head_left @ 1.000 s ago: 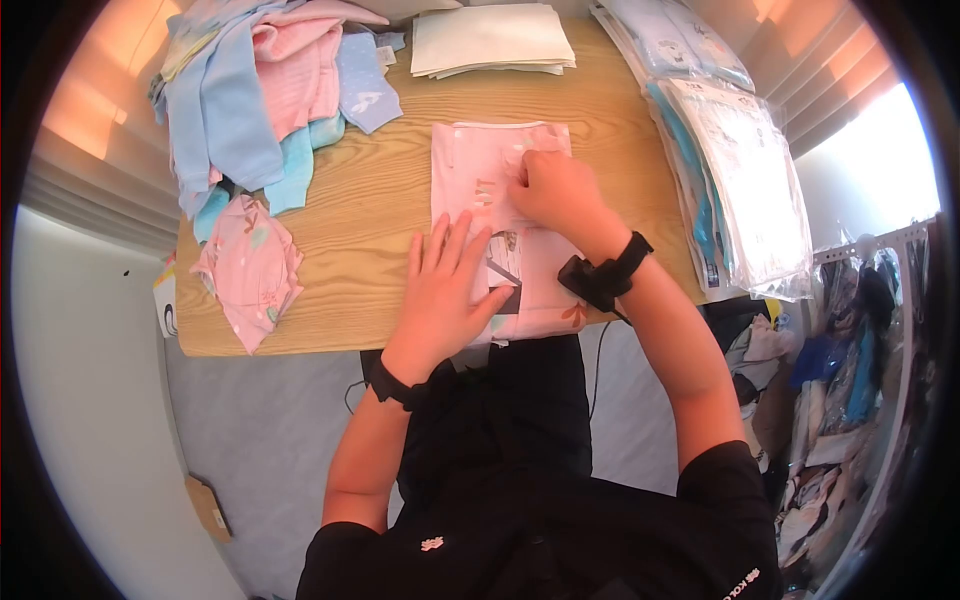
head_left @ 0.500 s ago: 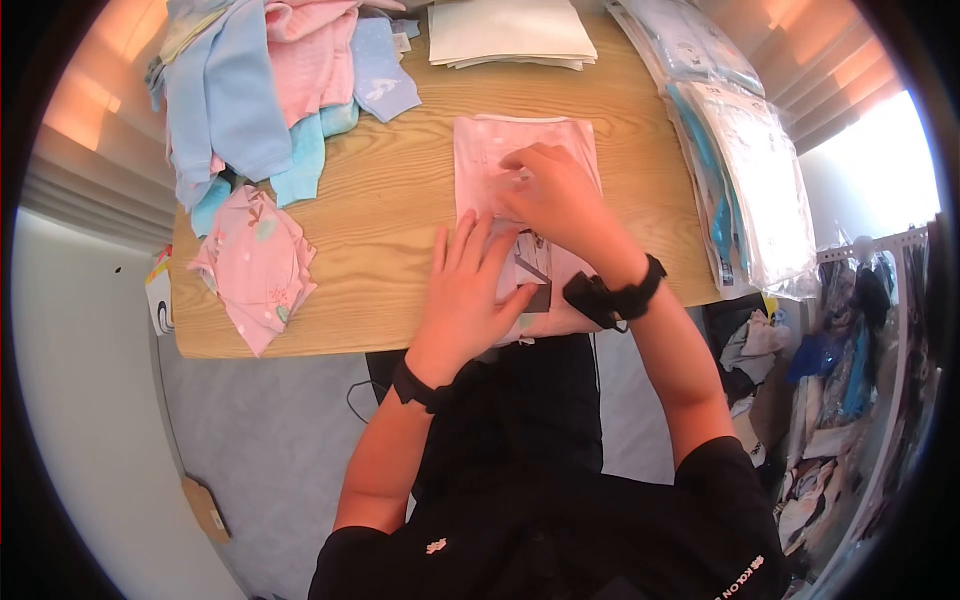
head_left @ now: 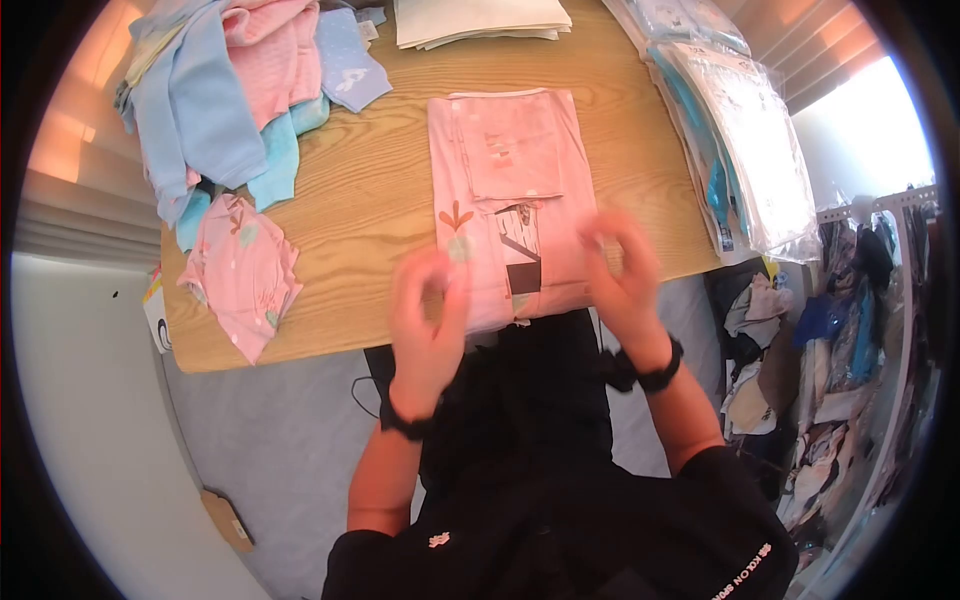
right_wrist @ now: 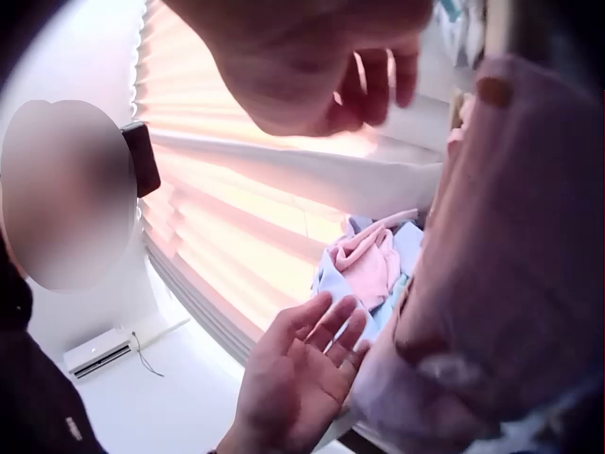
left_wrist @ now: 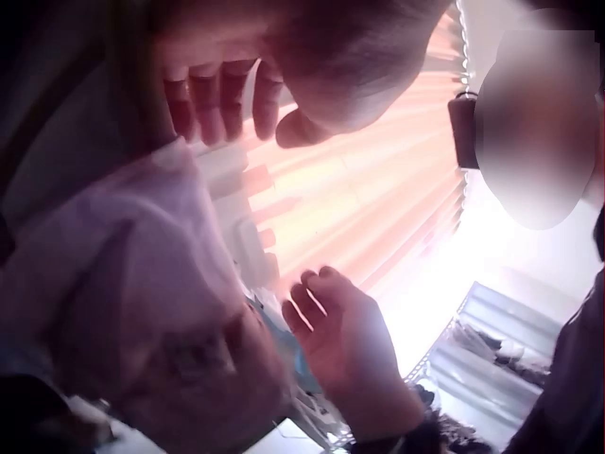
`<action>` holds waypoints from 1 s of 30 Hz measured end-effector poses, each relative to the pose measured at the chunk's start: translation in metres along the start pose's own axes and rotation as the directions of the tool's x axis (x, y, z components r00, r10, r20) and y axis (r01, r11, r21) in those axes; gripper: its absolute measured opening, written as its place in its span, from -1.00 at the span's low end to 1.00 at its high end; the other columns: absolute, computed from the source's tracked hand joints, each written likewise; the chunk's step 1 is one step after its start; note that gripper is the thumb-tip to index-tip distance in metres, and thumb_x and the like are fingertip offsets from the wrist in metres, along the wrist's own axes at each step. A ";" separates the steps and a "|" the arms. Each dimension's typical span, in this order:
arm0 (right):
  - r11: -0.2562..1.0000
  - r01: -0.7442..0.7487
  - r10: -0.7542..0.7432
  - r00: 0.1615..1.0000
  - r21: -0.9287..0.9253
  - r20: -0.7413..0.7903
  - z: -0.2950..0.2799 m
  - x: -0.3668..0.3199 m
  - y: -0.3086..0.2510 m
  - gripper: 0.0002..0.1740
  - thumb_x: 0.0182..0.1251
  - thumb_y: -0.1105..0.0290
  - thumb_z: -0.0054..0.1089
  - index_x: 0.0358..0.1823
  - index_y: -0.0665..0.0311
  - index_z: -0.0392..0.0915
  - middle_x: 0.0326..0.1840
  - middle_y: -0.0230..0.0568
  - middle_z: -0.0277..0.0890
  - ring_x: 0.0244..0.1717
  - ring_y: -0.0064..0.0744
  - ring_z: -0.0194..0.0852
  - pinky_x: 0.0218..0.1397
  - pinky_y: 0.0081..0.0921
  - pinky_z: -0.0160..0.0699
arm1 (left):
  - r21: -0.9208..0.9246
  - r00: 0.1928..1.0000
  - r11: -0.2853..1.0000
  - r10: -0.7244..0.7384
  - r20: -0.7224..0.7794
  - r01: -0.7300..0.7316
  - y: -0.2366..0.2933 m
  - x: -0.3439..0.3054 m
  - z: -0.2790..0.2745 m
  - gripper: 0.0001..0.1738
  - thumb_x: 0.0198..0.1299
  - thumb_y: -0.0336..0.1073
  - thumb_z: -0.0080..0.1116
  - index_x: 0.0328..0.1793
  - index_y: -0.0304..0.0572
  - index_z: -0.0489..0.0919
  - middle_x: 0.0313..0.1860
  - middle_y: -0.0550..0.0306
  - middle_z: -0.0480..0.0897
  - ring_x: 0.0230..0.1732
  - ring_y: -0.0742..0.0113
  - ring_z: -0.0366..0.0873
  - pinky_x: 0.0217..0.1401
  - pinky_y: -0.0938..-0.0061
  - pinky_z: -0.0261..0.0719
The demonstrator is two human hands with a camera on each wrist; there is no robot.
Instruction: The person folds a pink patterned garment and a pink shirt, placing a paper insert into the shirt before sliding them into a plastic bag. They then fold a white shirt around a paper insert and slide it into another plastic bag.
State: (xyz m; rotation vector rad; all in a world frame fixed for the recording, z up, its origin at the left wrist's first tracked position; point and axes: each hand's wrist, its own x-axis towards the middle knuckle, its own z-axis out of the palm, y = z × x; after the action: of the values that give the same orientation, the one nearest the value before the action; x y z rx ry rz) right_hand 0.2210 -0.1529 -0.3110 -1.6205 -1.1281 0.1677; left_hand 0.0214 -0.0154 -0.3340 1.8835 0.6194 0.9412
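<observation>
A pink garment [head_left: 570,170] with leaf prints lies folded flat near the table's front edge, a smaller folded panel [head_left: 515,160] on its upper part. Below that panel, a black-and-white patterned piece [head_left: 522,255] shows along the middle. My left hand [head_left: 428,320] is at the garment's lower left edge, fingers loosely bent and blurred. Across from it, my right hand [head_left: 628,285] is by the right edge with relaxed fingers. Both wrist views show nothing held in my left hand [left_wrist: 312,66] or right hand [right_wrist: 312,66]; contact with the cloth cannot be told.
Blue, pink and turquoise clothes [head_left: 215,100] are heaped at the back left, with another pink garment [head_left: 243,270] in front of them. White sheets [head_left: 480,22] are stacked at the back. Plastic-wrapped clothes [head_left: 740,150] lie along the right edge of the table [head_left: 350,220].
My right hand has left the upper part of the garment and come down to its right edge. My left hand has come off the cloth's middle towards the lower left edge. The upper panel is uncovered.
</observation>
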 end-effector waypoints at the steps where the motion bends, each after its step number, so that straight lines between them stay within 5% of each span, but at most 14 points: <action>1: 0.995 -0.048 0.056 0.994 0.086 -0.092 -0.007 -0.032 0.013 -0.76 0.19 0.70 0.15 -0.11 0.34 0.51 0.05 -0.01 0.47 -0.04 -0.18 0.53 0.07 -0.39 0.52 | -0.128 0.994 0.986 -0.104 0.023 0.106 0.004 -0.025 -0.009 -0.86 0.40 -0.39 0.11 -0.03 -0.31 0.48 -0.03 0.01 0.56 -0.03 0.33 0.52 0.06 0.41 0.51; 3: 0.985 -0.026 0.042 0.995 0.171 -0.086 -0.020 -0.074 0.014 -0.81 0.22 0.71 0.11 -0.16 0.33 0.46 0.04 -0.04 0.48 -0.11 -0.33 0.52 -0.02 -0.47 0.51 | -0.222 0.975 0.950 -0.211 0.063 0.220 0.016 -0.068 -0.016 -0.89 0.44 -0.39 0.05 -0.17 -0.27 0.46 -0.36 0.14 0.58 -0.39 0.51 0.46 -0.29 0.61 0.46; 4: 0.942 -0.155 0.194 0.975 0.297 -0.106 -0.020 -0.096 0.017 -0.79 0.23 0.68 0.14 -0.12 0.34 0.47 0.04 -0.07 0.48 -0.08 -0.33 0.51 0.01 -0.47 0.51 | -0.189 0.929 0.909 -0.360 0.092 0.371 0.013 -0.088 -0.019 -0.90 0.34 -0.44 0.17 -0.21 -0.34 0.53 -0.38 0.18 0.60 -0.36 0.49 0.56 -0.26 0.59 0.55; 6: 0.765 -0.353 0.469 0.878 0.538 -0.091 -0.014 -0.125 0.025 -0.74 0.26 0.62 0.21 -0.03 0.35 0.48 0.05 -0.11 0.48 -0.03 -0.34 0.50 0.07 -0.46 0.50 | -0.135 0.814 0.803 -0.569 0.121 0.581 0.005 -0.104 -0.017 -0.81 0.31 -0.36 0.27 -0.09 -0.36 0.57 -0.14 0.03 0.64 -0.15 0.37 0.62 -0.12 0.50 0.59; 7: 0.755 -0.427 0.528 0.846 0.497 -0.076 -0.009 -0.127 0.029 -0.69 0.26 0.59 0.25 0.03 0.35 0.48 0.07 -0.12 0.48 0.01 -0.32 0.50 0.11 -0.44 0.49 | -0.137 0.777 0.765 -0.622 0.095 0.629 0.002 -0.104 -0.012 -0.73 0.30 -0.32 0.31 -0.01 -0.38 0.59 -0.03 -0.03 0.65 -0.04 0.29 0.63 -0.01 0.42 0.61; 9: 0.719 -0.564 0.634 0.771 0.406 -0.053 0.006 -0.121 0.036 -0.56 0.26 0.52 0.33 0.16 0.36 0.47 0.11 -0.15 0.47 0.08 -0.28 0.49 0.20 -0.40 0.47 | -0.004 0.879 0.879 -0.476 0.020 0.476 -0.014 -0.098 0.001 -0.60 0.26 -0.26 0.35 0.11 -0.39 0.58 0.09 -0.07 0.63 0.10 0.20 0.59 0.16 0.33 0.54; 10: 0.742 -0.538 0.589 0.808 0.399 -0.007 0.011 -0.117 0.041 -0.41 0.22 0.43 0.43 0.28 0.35 0.46 0.18 -0.11 0.49 0.23 -0.23 0.46 0.33 -0.34 0.40 | 0.065 0.919 0.917 -0.395 -0.005 0.395 -0.021 -0.095 0.007 -0.53 0.25 -0.23 0.38 0.17 -0.40 0.57 0.16 -0.09 0.61 0.17 0.15 0.57 0.24 0.28 0.51; 13: 0.843 -0.482 0.419 0.867 0.239 0.270 0.013 -0.115 0.068 -0.42 0.22 0.42 0.44 0.28 0.32 0.49 0.22 -0.12 0.53 0.28 -0.24 0.46 0.36 -0.29 0.39 | 0.040 0.870 0.910 -0.406 0.278 0.412 -0.035 -0.083 0.011 -0.42 0.21 -0.18 0.41 0.25 -0.41 0.55 0.20 -0.11 0.61 0.26 0.10 0.53 0.36 0.25 0.40; 14: 0.842 -0.496 0.410 0.843 0.210 0.349 0.010 -0.113 0.064 -0.48 0.36 0.46 0.34 0.30 0.45 0.45 0.21 -0.15 0.58 0.31 -0.37 0.45 0.41 -0.36 0.37 | 0.031 0.848 0.898 -0.425 0.317 0.439 -0.041 -0.086 0.012 -0.45 0.24 -0.16 0.40 0.23 -0.41 0.57 0.15 -0.07 0.65 0.18 0.20 0.59 0.29 0.36 0.46; 17: 0.561 -0.675 0.499 0.737 0.479 0.455 0.008 -0.123 0.063 -0.54 0.42 0.43 0.29 0.29 0.44 0.45 0.15 -0.16 0.60 0.22 -0.42 0.53 0.33 -0.41 0.47 | -0.133 0.699 0.726 -0.571 0.431 0.675 -0.053 -0.102 0.008 -0.50 0.31 -0.18 0.34 0.21 -0.43 0.57 0.08 0.00 0.70 0.06 0.28 0.65 0.20 0.44 0.51; 20: 0.547 -0.621 0.462 0.783 0.561 0.416 0.003 -0.130 0.048 -0.57 0.47 0.41 0.25 0.28 0.43 0.44 0.11 -0.19 0.61 0.09 -0.46 0.60 0.20 -0.48 0.59 | -0.274 0.793 0.757 -0.492 0.358 0.593 -0.036 -0.114 0.006 -0.59 0.40 -0.23 0.24 0.20 -0.44 0.58 0.04 0.06 0.72 -0.02 0.36 0.68 0.14 0.49 0.56; 23: 0.485 -0.682 0.503 0.730 0.548 0.463 -0.006 -0.135 0.038 -0.56 0.46 0.41 0.25 0.28 0.42 0.43 0.07 -0.22 0.62 0.01 -0.48 0.63 0.11 -0.49 0.65 | -0.410 0.774 0.660 -0.485 0.407 0.629 -0.019 -0.123 0.003 -0.66 0.45 -0.30 0.17 0.19 -0.45 0.59 0.05 0.05 0.71 0.01 0.37 0.67 0.15 0.47 0.58; 26: 0.539 -0.646 0.483 0.763 0.541 0.430 -0.010 -0.142 0.030 -0.57 0.46 0.41 0.25 0.27 0.41 0.44 0.06 -0.24 0.63 -0.03 -0.52 0.64 0.04 -0.50 0.69 | -0.355 0.728 0.641 -0.535 0.429 0.680 -0.008 -0.127 -0.003 -0.69 0.45 -0.35 0.16 0.19 -0.44 0.58 0.05 0.06 0.70 0.04 0.38 0.66 0.18 0.46 0.59; 30: 0.520 -0.620 0.435 0.784 0.588 0.443 -0.014 -0.145 0.024 -0.58 0.46 0.42 0.25 0.26 0.40 0.44 0.03 -0.25 0.63 -0.05 -0.53 0.64 0.03 -0.49 0.68 | -0.404 0.815 0.708 -0.491 0.309 0.580 -0.004 -0.133 0.001 -0.73 0.41 -0.41 0.20 0.15 -0.41 0.56 0.03 0.07 0.70 0.01 0.43 0.64 0.15 0.50 0.58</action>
State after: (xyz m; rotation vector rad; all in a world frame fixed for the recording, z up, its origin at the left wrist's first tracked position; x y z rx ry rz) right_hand 0.1648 -0.2670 -0.3868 -1.1721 -0.5467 1.1186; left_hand -0.0557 -0.1115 -0.3845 1.2064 0.6963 0.4651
